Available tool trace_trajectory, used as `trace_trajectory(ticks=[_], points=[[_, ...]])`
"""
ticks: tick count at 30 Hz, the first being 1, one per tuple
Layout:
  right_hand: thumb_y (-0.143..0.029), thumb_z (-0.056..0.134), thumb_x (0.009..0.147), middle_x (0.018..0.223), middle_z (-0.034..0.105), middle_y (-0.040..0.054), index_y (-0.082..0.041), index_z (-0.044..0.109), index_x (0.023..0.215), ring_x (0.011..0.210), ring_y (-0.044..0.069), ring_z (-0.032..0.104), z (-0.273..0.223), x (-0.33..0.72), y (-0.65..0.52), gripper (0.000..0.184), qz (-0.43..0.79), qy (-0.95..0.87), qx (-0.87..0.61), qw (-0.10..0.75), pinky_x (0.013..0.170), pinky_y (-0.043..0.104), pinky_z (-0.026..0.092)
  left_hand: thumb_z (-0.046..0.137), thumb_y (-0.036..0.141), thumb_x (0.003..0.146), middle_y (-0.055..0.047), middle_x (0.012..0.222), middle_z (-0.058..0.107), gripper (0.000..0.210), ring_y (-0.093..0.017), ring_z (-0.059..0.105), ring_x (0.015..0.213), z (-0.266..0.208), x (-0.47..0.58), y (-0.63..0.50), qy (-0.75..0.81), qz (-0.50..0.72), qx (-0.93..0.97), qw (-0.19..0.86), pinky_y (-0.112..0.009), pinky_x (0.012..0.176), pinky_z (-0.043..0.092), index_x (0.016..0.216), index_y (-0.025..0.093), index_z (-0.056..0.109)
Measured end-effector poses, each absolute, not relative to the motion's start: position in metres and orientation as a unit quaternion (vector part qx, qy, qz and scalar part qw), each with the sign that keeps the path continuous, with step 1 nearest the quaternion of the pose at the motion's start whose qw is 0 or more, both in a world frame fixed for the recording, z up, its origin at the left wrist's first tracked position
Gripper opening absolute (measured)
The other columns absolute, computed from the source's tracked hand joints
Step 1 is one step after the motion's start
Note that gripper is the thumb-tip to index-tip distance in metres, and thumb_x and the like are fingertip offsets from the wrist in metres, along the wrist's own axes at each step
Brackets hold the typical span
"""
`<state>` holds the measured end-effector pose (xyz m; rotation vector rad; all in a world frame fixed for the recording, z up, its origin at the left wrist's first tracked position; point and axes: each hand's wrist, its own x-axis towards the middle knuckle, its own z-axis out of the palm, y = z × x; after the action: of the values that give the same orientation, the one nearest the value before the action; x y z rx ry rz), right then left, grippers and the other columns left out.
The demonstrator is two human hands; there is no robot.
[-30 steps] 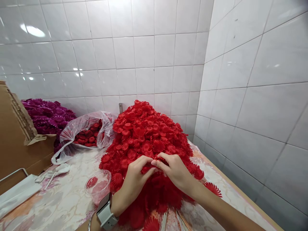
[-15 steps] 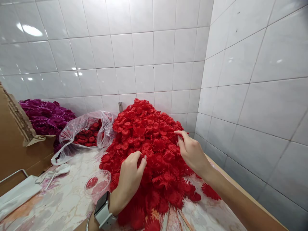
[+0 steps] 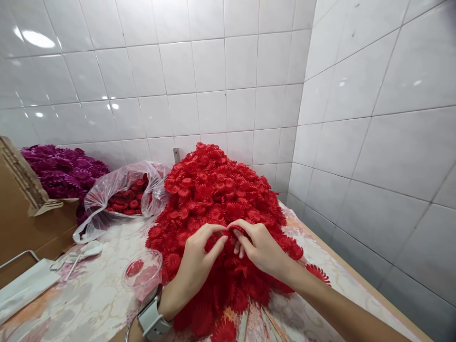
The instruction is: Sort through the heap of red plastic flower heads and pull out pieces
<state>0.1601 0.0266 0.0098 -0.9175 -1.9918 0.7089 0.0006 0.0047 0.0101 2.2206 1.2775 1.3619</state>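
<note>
A big heap of red artificial flower pieces (image 3: 213, 185) with fringed petals is piled on the table before me. Over its front, my right hand (image 3: 261, 249) pinches one red flower piece (image 3: 238, 229) between thumb and fingers. My left hand (image 3: 199, 256), with a watch (image 3: 154, 313) on its wrist, meets it from the left. Its thumb and index finger curve together in a pinch, the tips at the right fingertips; whatever lies between them is too small to make out. A clear plastic cup (image 3: 159, 266) with red contents stands left of the heap.
Left of the heap lie an open clear plastic bag (image 3: 94, 209) of red pieces, a purple flower heap (image 3: 67, 166) and a cardboard box (image 3: 35, 237). Thin strips (image 3: 244, 323) lie at the front edge. Tiled walls (image 3: 210, 61) enclose the back and right side.
My right hand has come from the heap's right side down and left to my left hand, now with a red flower piece in it. My left hand has shifted slightly right.
</note>
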Motion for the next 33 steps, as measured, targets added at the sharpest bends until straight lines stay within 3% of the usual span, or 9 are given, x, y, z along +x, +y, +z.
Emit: trace_trajectory(ticks=[7,13,17,20,24,27,29,33], points=[[-0.019,0.042,0.084,0.056,0.058,-0.0008,-0.017,0.062,0.086,0.046,0.011,0.051,0.009,0.157,0.021,0.02,0.219,-0.795,-0.361,0.434,0.05,0.022,0.041,0.054,0.024,0.079,-0.002,0.087,0.066,0.01,-0.015,0.061,0.08,0.007,0.0,0.002,0.407,0.468,0.774,0.128,-0.025,0.074,0.047,0.086,0.02,0.062],[-0.037,0.051,0.082,0.047,0.053,-0.003,-0.017,0.063,0.072,0.044,0.011,0.049,0.02,0.158,0.016,0.025,0.257,-0.766,-0.404,0.429,0.047,0.022,0.039,0.061,0.025,0.074,-0.002,0.084,0.067,0.011,-0.016,0.061,0.078,0.009,0.002,-0.001,0.409,0.475,0.77,0.12,-0.026,0.073,0.047,0.084,0.02,0.063],[-0.039,0.048,0.084,0.076,0.067,0.002,-0.018,0.061,0.092,0.067,0.016,0.061,0.022,0.154,0.008,0.027,0.256,-0.8,-0.382,0.385,0.062,0.025,0.045,0.056,0.024,0.077,-0.001,0.078,0.066,0.009,-0.014,0.059,0.07,0.008,0.0,0.001,0.422,0.488,0.756,0.11,-0.023,0.066,0.045,0.078,0.019,0.063],[-0.033,0.041,0.088,0.098,0.066,0.0068,-0.017,0.053,0.112,0.086,0.02,0.061,0.017,0.151,0.006,0.031,0.209,-0.834,-0.366,0.356,0.074,0.03,0.046,0.049,0.022,0.078,0.001,0.068,0.062,0.014,-0.012,0.054,0.061,0.008,0.001,0.001,0.444,0.486,0.746,0.097,-0.021,0.059,0.042,0.069,0.017,0.059],[-0.013,0.033,0.084,0.104,0.064,0.0131,-0.011,0.049,0.12,0.092,0.023,0.061,0.012,0.156,0.016,0.039,0.096,-0.837,-0.406,0.354,0.078,0.034,0.047,0.044,0.024,0.08,0.003,0.057,0.052,0.026,-0.01,0.045,0.053,0.006,0.003,0.001,0.473,0.46,0.749,0.061,-0.021,0.052,0.036,0.055,0.018,0.047],[-0.012,0.032,0.082,0.097,0.066,0.0143,-0.01,0.054,0.113,0.083,0.024,0.063,0.016,0.169,0.03,0.038,0.032,-0.783,-0.473,0.402,0.075,0.036,0.046,0.043,0.029,0.08,0.004,0.053,0.046,0.032,-0.01,0.04,0.049,0.004,0.001,0.005,0.51,0.453,0.731,0.026,-0.022,0.049,0.032,0.051,0.018,0.039],[-0.019,0.032,0.085,0.083,0.068,0.0097,-0.014,0.056,0.108,0.072,0.021,0.062,0.02,0.179,0.038,0.034,0.075,-0.739,-0.504,0.44,0.069,0.035,0.046,0.045,0.034,0.079,0.004,0.053,0.045,0.032,-0.01,0.04,0.049,0.004,-0.003,0.01,0.542,0.442,0.715,0.014,-0.022,0.049,0.031,0.052,0.019,0.039],[-0.029,0.037,0.086,0.066,0.063,0.0015,-0.016,0.055,0.103,0.051,0.012,0.054,0.024,0.185,0.046,0.028,0.314,-0.72,-0.425,0.451,0.057,0.027,0.046,0.058,0.048,0.069,0.004,0.058,0.048,0.032,-0.012,0.044,0.053,0.008,-0.01,0.017,0.583,0.43,0.689,0.024,-0.023,0.052,0.035,0.062,0.019,0.044]])
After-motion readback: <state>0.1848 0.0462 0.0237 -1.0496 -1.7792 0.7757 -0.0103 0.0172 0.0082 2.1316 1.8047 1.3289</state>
